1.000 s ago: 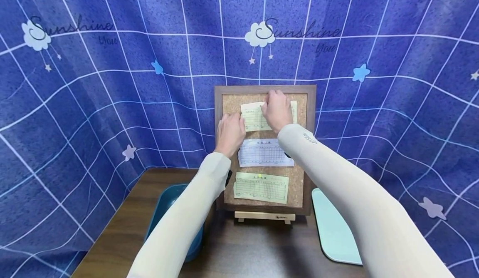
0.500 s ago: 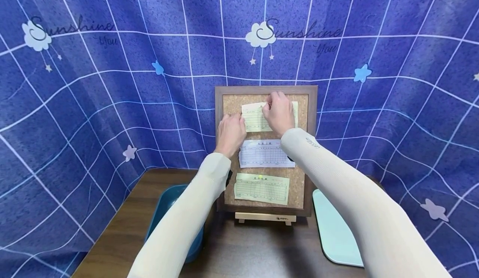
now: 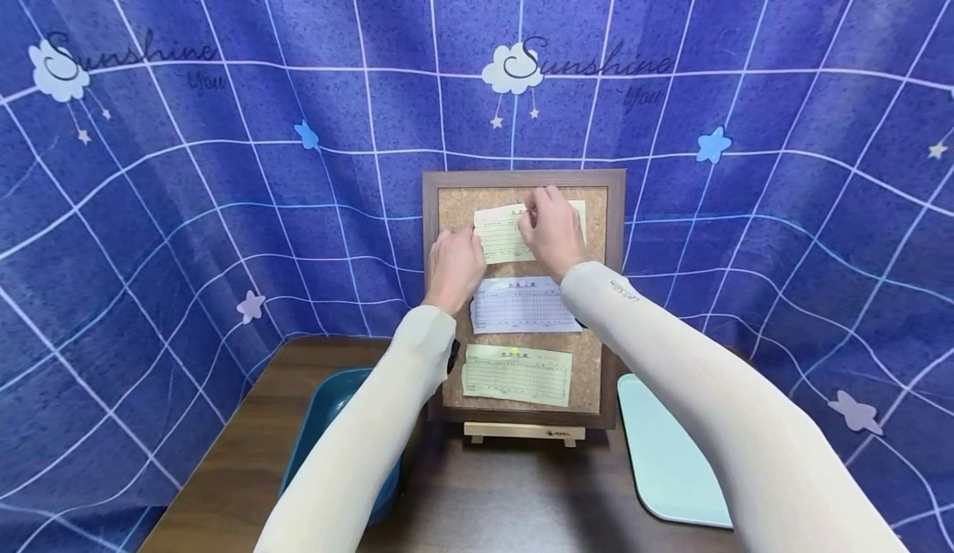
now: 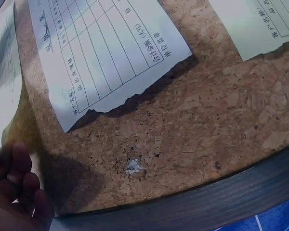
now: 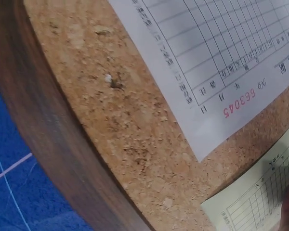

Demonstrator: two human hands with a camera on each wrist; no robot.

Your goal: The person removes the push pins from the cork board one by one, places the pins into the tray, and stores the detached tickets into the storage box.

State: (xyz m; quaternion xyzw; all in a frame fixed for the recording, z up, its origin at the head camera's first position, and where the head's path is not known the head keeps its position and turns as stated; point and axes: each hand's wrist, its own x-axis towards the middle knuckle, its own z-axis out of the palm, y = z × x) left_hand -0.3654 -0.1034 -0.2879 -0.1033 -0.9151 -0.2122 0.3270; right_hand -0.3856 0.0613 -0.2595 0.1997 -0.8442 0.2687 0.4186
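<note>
A framed cork board (image 3: 588, 379) bears three printed receipt slips. My left hand (image 3: 453, 270) pinches the left edge of the yellowish top slip (image 3: 493, 237); the left wrist view has its curled fingers (image 4: 23, 161) at that slip's torn edge. At the top slip's upper middle, the thumb and fingers of my right hand (image 3: 555, 234) come together, and I cannot tell what lies between them. Below are a whitish-violet slip (image 3: 510, 309) and a pale green slip (image 3: 514, 377). A small yellow pushpin (image 3: 514, 351) sits at the green slip's top.
The board leans upright on a small wooden stand (image 3: 522, 431) on a dark wooden table (image 3: 492, 503). Left of it is a blue bin (image 3: 328, 400), partly behind my sleeve. A mint tray (image 3: 663, 462) lies at the right. A blue curtain (image 3: 373, 122) hangs behind.
My right hand has dropped slightly against the board, its fingertips still at the top slip. My left hand keeps its place at the left edge. The head view has shifted a little.
</note>
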